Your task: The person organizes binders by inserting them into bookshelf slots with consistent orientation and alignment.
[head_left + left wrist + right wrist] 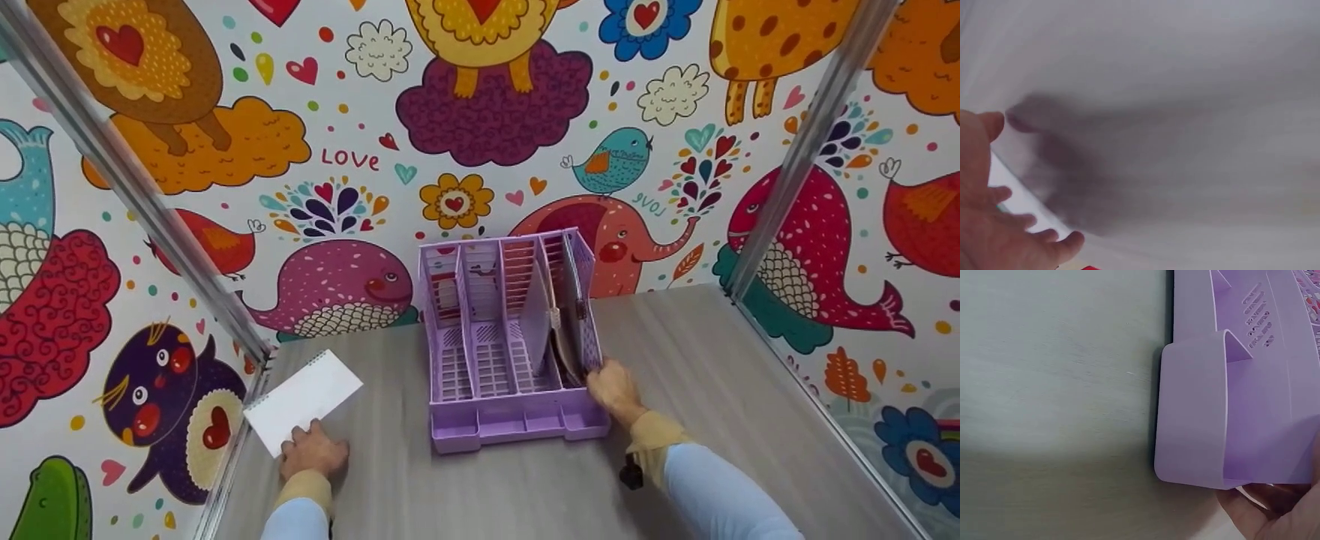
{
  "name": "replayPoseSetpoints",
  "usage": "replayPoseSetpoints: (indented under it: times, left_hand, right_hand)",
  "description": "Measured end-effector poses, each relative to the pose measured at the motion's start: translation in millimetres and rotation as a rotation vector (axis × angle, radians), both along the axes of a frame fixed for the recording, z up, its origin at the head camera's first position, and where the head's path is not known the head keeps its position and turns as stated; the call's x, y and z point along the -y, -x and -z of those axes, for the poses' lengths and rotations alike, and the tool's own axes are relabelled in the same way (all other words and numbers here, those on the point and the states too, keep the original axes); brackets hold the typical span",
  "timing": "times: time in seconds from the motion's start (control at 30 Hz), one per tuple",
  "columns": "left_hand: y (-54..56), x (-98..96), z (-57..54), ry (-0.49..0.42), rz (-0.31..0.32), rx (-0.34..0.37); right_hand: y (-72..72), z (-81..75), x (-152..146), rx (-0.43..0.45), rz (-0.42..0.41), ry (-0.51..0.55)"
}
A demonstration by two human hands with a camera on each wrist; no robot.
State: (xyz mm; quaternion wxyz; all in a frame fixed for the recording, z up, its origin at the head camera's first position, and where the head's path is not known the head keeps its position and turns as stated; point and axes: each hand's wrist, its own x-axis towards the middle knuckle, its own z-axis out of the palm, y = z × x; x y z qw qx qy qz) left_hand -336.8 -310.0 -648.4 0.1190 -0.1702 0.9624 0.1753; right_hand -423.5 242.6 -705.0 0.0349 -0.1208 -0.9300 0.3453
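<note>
A purple plastic file rack (495, 409) with upright dividers stands on the table, and its right-hand slots hold several thin folders or books (568, 315). My right hand (616, 391) grips the rack's front right corner. In the right wrist view, the fingers (1244, 509) curl around the end of the rack beside its small front tray (1193, 410). To the left lies a white spiral notepad (307, 394), turned at an angle. At its near edge is my left hand (313, 452), fingertips over the paper. The left wrist view shows those fingers (1067, 247) loosely bent, thumb apart.
The grey wood-grain table (517, 495) is bounded by walls with colourful cartoon animals (345, 289). Metal posts (150, 187) rise at the left and right corners. The rack stands near the back wall.
</note>
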Motion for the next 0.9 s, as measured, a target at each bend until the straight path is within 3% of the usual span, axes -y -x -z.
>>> replayPoseSetpoints:
  times: [0.1,0.17,0.3,0.37,0.5,0.7,0.9]
  left_hand:
    - [0.8,4.6,8.2,-0.015,0.007,0.023]
    - [0.1,5.6,10.3,-0.018,0.012,0.034]
    - [0.1,4.0,9.7,-0.006,0.03,0.044]
    - [0.9,1.1,6.6,-0.001,0.041,0.038]
    - [1.2,-7.7,-0.6,-0.007,0.033,0.033]
    - [-0.3,-23.7,-7.6,-0.026,-0.007,0.045]
    - [-1.4,-39.0,-8.5,-0.028,-0.013,0.067]
  right_hand:
    - [23.7,42.5,-14.8,-0.025,-0.03,-0.027]
    - [27.1,49.3,-17.6,-0.031,-0.048,-0.031]
    - [26.1,45.1,-16.8,-0.011,-0.036,-0.025]
    - [17.6,31.3,-14.9,0.007,-0.037,-0.01]
    - [14.2,21.0,-14.3,0.039,-0.033,-0.008]
    - [29.0,41.8,-22.4,0.053,-0.069,-0.038]
    - [33.6,45.5,-24.1,0.08,-0.071,-0.034]
